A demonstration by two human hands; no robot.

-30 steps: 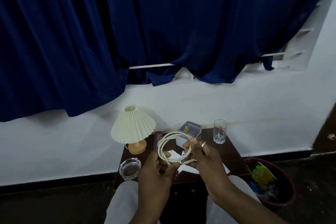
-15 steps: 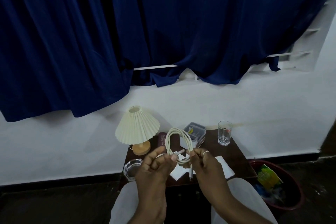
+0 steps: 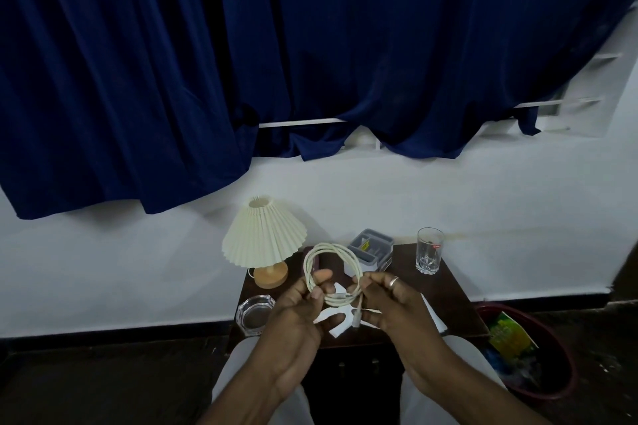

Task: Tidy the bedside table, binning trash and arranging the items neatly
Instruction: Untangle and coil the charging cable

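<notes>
A white cable (image 3: 330,252) is wound into a coil and held above the dark wooden bedside table (image 3: 448,290). My left hand (image 3: 300,310) pinches the coil's left side between thumb and fingers. My right hand (image 3: 390,304), with a ring on one finger, grips the coil's right side, and the cable's plug end hangs below it. White paper (image 3: 336,324) lies on the table under my hands, partly hidden by them.
On the table stand a pleated cream lamp (image 3: 264,238) with a wooden base, a glass ashtray (image 3: 254,314), a grey plastic box (image 3: 371,247), a dark maroon item (image 3: 312,260) and a drinking glass (image 3: 429,250). A red bin (image 3: 559,386) with trash sits on the floor at right.
The coil stays in both hands and has been turned and shifted slightly; the plug end now hangs below my right hand. The view has drifted a little.
</notes>
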